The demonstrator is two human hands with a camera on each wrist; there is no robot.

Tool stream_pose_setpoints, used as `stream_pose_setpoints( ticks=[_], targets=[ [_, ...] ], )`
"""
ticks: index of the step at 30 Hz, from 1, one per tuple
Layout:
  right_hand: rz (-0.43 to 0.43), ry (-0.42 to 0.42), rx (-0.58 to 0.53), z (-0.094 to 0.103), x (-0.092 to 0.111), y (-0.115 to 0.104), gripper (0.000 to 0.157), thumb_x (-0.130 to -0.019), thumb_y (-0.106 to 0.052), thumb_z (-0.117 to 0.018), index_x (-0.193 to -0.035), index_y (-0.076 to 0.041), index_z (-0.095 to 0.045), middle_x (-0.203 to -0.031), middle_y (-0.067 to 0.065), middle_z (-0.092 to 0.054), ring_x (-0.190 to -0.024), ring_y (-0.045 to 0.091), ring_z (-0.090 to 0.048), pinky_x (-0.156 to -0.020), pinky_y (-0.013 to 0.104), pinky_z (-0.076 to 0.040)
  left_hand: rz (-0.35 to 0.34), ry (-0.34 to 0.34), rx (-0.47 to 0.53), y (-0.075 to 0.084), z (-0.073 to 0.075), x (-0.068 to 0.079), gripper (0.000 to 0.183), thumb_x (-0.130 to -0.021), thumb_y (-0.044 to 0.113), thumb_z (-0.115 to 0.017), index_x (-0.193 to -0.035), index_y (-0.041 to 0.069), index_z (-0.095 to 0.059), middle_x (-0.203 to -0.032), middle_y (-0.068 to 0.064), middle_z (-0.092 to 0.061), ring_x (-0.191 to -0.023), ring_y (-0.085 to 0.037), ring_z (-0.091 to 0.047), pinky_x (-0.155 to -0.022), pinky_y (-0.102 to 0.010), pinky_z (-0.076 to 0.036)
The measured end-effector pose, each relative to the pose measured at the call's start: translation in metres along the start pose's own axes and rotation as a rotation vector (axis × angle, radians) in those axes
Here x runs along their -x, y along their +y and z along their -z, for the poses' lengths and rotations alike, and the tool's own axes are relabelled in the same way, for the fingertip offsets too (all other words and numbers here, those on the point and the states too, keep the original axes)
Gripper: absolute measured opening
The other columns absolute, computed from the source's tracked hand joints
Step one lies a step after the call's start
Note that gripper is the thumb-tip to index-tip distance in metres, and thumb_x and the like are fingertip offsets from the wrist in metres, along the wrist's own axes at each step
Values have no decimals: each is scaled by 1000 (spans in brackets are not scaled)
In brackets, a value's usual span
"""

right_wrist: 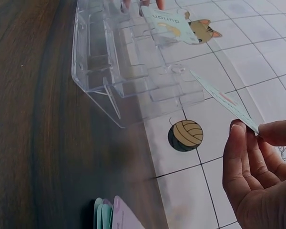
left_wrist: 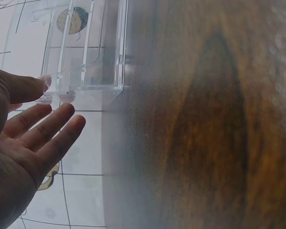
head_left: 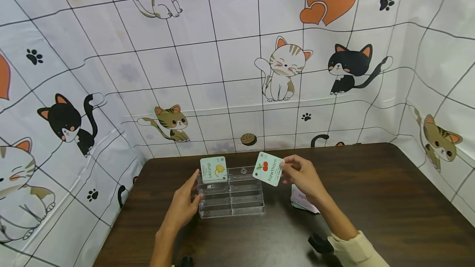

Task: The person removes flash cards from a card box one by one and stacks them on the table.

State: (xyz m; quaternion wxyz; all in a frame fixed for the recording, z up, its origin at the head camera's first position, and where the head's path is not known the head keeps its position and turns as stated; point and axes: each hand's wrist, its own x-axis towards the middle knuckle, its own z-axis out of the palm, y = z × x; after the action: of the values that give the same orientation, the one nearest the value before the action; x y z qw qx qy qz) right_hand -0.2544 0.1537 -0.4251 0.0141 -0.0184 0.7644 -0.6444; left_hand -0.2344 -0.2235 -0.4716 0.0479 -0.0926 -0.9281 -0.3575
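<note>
A clear stepped plastic rack (head_left: 231,209) with several tiers stands on the table. On its top tier at the left is a green durian card (head_left: 213,169). My left hand (head_left: 182,205) is at the rack's left end, thumb and forefinger touching it; the other fingers (left_wrist: 62,138) extend loosely in the left wrist view. Between thumb and fingers, my right hand (head_left: 304,174) pinches the edge of a green hawthorn card (head_left: 268,169). That card is tilted near the rack's top right, apart from it in the right wrist view.
A stack of cards (head_left: 302,201), purple one on top, lies right of the rack below my right forearm. The dark wooden table (head_left: 389,201) meets a white cat-print cloth (head_left: 237,65) behind and at the sides.
</note>
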Motion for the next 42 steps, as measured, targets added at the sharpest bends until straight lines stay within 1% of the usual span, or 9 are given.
stream_pose_setpoints(
  ticks=[6,10,13,17,23,27,31,37,42],
  targets=[
    [-25,6,-9,6,3,4,34,-109,-19,-64,-131,7,-60,-120,25,-73,-88,19,-74,-70,26,-65,2,0,-1,0,0,0,86,-99,-1,-73,-171,12,-28,-165,-27,-46,-134,-46,-65,-97,-50,-66],
    [-40,10,-6,13,5,8,34,-109,-19,-64,-131,7,-59,-117,21,-75,-87,17,-74,-73,31,-67,2,-1,-6,-1,0,0,86,-99,-1,-73,-171,12,-28,-165,-27,-46,-135,-45,-65,-97,-49,-66],
    [-48,14,4,17,7,10,34,-109,-19,-64,-131,7,-60,-116,20,-76,-88,19,-74,-75,34,-68,3,-3,-7,-1,1,-1,86,-99,-1,-73,-171,13,-28,-165,-26,-46,-135,-45,-65,-97,-48,-66],
    [-49,19,17,21,10,13,35,-109,-18,-63,-132,8,-59,-117,21,-75,-91,22,-73,-75,32,-68,8,-1,-5,0,2,-2,87,-99,-2,-73,-171,13,-28,-165,-27,-46,-135,-45,-64,-97,-48,-66],
    [-67,28,17,27,12,21,34,-110,-17,-62,-132,9,-58,-116,19,-76,-89,16,-72,-74,28,-67,21,-6,-1,1,2,-2,87,-99,-2,-73,-172,12,-27,-165,-27,-45,-136,-46,-64,-98,-49,-65],
    [-82,36,29,31,13,25,34,-110,-17,-62,-131,9,-58,-114,17,-76,-88,15,-72,-74,26,-66,23,-1,-1,1,2,-1,86,-99,-3,-73,-171,10,-28,-165,-28,-45,-135,-46,-64,-98,-50,-65],
    [-91,46,38,38,16,30,34,-110,-16,-62,-131,10,-58,-111,16,-76,-87,15,-73,-73,27,-66,15,4,-8,0,2,-1,86,-98,-3,-74,-171,10,-29,-165,-28,-46,-135,-46,-65,-97,-50,-65],
    [-97,53,65,47,23,37,35,-110,-16,-62,-133,10,-58,-113,17,-76,-88,16,-72,-73,29,-66,10,-1,-3,1,1,-1,86,-98,-3,-73,-171,10,-29,-164,-27,-47,-135,-45,-65,-97,-48,-66],
    [-106,57,75,55,27,40,36,-110,-16,-61,-133,11,-57,-113,17,-76,-88,15,-72,-73,28,-66,12,-1,-2,1,0,0,85,-99,-3,-73,-171,9,-29,-164,-27,-47,-134,-45,-65,-97,-48,-66]
  ],
)
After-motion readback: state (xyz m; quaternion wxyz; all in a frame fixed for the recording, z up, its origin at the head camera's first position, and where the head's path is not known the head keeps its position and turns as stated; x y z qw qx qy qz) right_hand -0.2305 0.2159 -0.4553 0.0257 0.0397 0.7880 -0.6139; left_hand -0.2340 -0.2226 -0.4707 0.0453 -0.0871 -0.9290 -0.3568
